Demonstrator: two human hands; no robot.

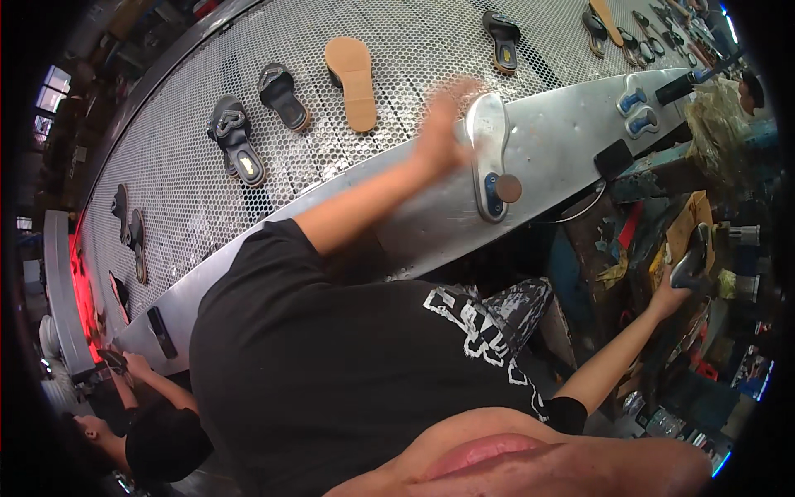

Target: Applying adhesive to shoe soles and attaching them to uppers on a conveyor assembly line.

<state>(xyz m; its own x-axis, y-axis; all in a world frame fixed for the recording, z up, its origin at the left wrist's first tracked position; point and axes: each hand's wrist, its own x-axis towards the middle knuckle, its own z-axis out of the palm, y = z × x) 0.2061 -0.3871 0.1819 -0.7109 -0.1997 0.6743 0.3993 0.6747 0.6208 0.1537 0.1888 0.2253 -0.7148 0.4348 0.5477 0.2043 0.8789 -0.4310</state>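
Observation:
My left hand (443, 132) is smeared by motion above the metal ledge, its fingers too blurred to read. It is right beside a shiny sole-shaped metal plate (489, 137), which has a blue pad (494, 197) and a round brown knob (508, 188) at its near end. Out to the right, my right hand (669, 294) is closed on a dark sandal (690, 261), held near a machine's rollers (739, 285). On the mesh belt, beyond my left hand, a tan sole (351, 79) faces up next to a black sandal (284, 97).
The mesh conveyor (397, 50) carries several more black sandals (236, 137). Two smaller metal plates with blue pads (642, 123) sit along the ledge (563, 137). A co-worker (166, 439) handles a dark shoe at the lower left, near a red glow (81, 282). Plastic sheeting (720, 116) hangs at the right.

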